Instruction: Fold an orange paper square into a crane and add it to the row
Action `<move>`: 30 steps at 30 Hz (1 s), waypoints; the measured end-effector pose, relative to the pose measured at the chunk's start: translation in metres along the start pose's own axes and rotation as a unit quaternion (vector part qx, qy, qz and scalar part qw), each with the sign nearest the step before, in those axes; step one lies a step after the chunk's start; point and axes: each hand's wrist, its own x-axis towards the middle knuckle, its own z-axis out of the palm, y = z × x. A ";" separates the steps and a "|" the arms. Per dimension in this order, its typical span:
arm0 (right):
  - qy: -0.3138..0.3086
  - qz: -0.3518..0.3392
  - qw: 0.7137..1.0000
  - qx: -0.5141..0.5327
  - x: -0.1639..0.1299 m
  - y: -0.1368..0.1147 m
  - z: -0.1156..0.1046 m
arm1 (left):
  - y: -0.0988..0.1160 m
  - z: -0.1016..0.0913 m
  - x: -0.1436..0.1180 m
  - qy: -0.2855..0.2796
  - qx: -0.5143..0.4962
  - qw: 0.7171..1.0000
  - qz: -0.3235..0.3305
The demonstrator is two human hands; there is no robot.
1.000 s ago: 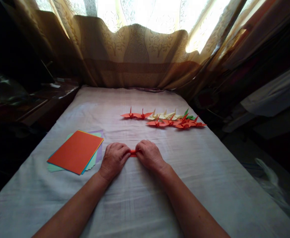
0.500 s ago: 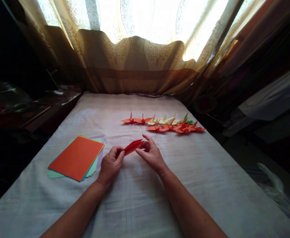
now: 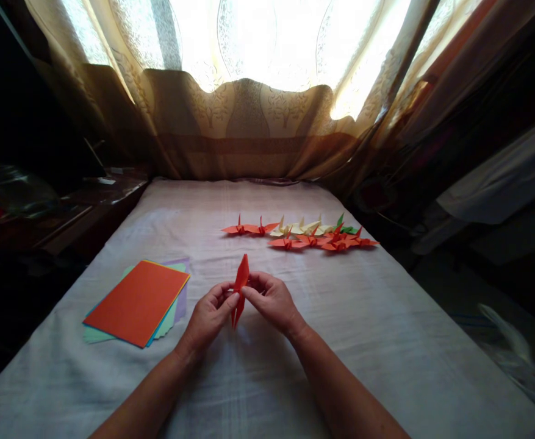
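Two hands are meeting over the near middle of the table [image 3: 386, 341], both pinching one folded red paper [image 3: 240, 286]. Left hand [image 3: 208, 318] is gripping its lower left side with thumb and fingers; right hand [image 3: 271, 300] is gripping the right side, fingertips closing on the fold. Paper is standing nearly upright, narrow and pointed, upper tip leaning slightly right, lower tip hanging between the hands just above the cloth. It is not touching the table.

White cloth is covering the table from near edge to far end.

Left of the hands, near but apart, a stack of sheets [image 3: 136, 302] is lying flat: orange sheet on top, with green, blue, yellow and lilac edges showing beneath, fanned a little.

Far of the hands, right of centre, a row of cranes [image 3: 301, 233] is sitting on the cloth. Red ones are sitting at the left end, pale yellow ones in the middle, a green one toward the right, and more red ones are lying in a nearer line, some overlapping. Exact count is hard to tell.

Curtain [image 3: 249, 122] is hanging across the far end, brightly backlit at the top. Dark clutter is lying off the table to the left, details unclear. Pale fabric is showing at far right.
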 end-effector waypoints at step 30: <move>0.059 -0.076 0.987 -0.129 -0.007 0.000 0.010 | 0.003 -0.002 0.001 0.014 -0.111 0.991 -0.073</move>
